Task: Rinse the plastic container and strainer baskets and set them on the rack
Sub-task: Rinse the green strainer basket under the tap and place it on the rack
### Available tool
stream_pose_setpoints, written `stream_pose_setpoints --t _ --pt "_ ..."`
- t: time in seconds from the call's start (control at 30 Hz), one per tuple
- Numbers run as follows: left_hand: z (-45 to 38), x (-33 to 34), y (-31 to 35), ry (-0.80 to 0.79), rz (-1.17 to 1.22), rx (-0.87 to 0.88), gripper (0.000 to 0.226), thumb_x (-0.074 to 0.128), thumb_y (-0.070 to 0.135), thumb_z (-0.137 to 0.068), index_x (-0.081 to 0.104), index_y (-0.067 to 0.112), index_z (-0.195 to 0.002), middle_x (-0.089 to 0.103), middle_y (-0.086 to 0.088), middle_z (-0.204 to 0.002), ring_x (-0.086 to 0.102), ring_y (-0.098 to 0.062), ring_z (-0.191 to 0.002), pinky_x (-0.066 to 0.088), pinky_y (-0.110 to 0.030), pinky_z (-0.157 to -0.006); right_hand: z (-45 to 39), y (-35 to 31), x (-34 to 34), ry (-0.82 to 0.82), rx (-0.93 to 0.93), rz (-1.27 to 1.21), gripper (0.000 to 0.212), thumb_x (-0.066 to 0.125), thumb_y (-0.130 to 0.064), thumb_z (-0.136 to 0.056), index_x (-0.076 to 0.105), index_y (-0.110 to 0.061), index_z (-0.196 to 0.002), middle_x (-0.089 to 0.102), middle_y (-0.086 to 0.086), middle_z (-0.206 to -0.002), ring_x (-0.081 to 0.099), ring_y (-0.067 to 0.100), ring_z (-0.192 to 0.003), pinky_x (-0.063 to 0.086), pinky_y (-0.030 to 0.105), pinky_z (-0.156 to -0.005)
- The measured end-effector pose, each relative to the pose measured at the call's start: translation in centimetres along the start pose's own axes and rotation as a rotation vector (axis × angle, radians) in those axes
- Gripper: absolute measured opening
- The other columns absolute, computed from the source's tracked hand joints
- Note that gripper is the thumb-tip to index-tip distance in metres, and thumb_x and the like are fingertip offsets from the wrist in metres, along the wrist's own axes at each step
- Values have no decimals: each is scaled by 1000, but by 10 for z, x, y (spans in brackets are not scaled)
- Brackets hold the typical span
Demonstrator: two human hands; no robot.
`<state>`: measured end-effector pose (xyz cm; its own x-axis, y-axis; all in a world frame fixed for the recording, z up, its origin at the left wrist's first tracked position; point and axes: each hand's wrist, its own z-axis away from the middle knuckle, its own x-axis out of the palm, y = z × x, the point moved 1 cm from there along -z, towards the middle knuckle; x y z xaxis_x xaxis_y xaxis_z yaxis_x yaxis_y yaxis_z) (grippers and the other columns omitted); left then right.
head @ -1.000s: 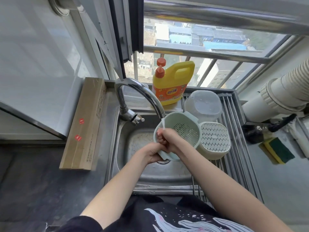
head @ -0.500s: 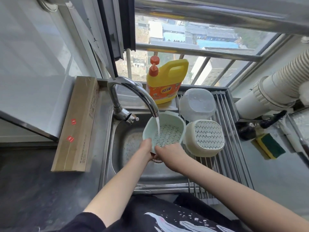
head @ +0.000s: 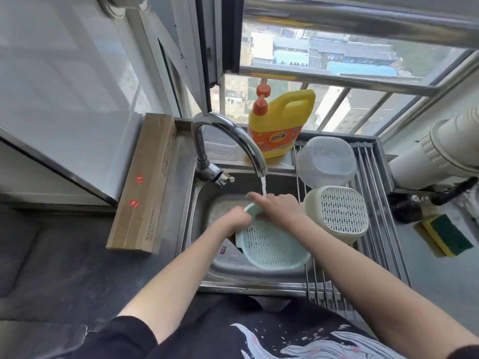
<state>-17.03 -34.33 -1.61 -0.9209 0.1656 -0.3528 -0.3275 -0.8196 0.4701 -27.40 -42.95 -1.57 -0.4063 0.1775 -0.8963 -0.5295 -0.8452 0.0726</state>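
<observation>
Centre frame: left hand [head: 237, 218] grips green basket [head: 272, 248] rim, tilting it over sink [head: 204, 203] to drain; right hand [head: 278, 209], fingers straight, rubs under tap stream [head: 263, 186]; container [head: 325, 161] and white basket [head: 339, 215] dry inverted on rack [head: 375, 224].

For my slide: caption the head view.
Both hands hold a green strainer basket under the running faucet over the sink.
</observation>
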Motion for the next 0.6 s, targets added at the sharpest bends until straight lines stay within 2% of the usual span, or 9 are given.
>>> stream_pose_setpoints --t 0.07,0.13,0.2,0.27,0.37,0.43,0.57,0.6 --pt "-4 -4 -7 10 47 -2 35 46 5 -89 53 0 -122 54 -8 -84 54 -24 -73 41 -27 -53 -1 -8 -5 31 -81 17 46 43 -43 -97 33 -20 -136 65 10 -115 66 33 -96 47 37 -69" --pt "-10 -8 -19 36 189 -37 38 55 9 -86 55 1 -123 59 -11 -91 56 -24 -76 41 -26 -55 -2 -9 -9 22 -93 22 37 37 -38 -101 37 -15 -129 68 12 -107 67 34 -91 43 36 -63" --pt "-15 -9 -31 119 350 -66 41 61 9 -84 54 1 -123 63 -15 -106 61 -27 -89 49 -29 -65 -6 -5 -11 48 11 -18 34 35 -25 -102 34 -14 -135 69 12 -105 67 34 -91 42 36 -63" --pt "-17 -6 -41 163 454 -116 39 61 7 -83 54 -1 -121 63 -16 -106 64 -31 -98 55 -38 -79 -5 -1 -16 70 185 -126 42 35 -8 -99 28 -11 -141 68 14 -107 66 36 -93 43 37 -65" --pt "-13 7 -47 53 822 -194 31 51 0 -91 47 -4 -121 61 -20 -99 62 -35 -94 54 -47 -78 -1 -1 -18 126 294 -181 53 37 5 -92 24 -7 -142 68 16 -106 67 35 -92 42 37 -61" --pt "-13 16 -44 -6 1056 -190 37 45 -5 -93 44 -5 -129 58 -21 -108 57 -38 -107 49 -47 -84 2 -2 -16 175 338 -207 55 37 4 -93 21 -8 -144 68 15 -103 68 33 -88 41 36 -59" --pt "-7 31 -22 -145 1292 -173 31 38 -7 -93 47 2 -122 59 -19 -105 51 -39 -119 43 -53 -94 11 6 -7 346 547 -382 35 34 -6 -99 31 -10 -133 69 14 -92 67 32 -78 38 33 -53" --pt "-6 35 -14 -179 1316 -166 30 37 -6 -94 47 2 -122 58 -20 -111 48 -39 -124 41 -54 -98 16 9 -4 400 615 -468 33 33 -8 -100 31 -9 -133 68 15 -91 67 33 -78 38 33 -53"
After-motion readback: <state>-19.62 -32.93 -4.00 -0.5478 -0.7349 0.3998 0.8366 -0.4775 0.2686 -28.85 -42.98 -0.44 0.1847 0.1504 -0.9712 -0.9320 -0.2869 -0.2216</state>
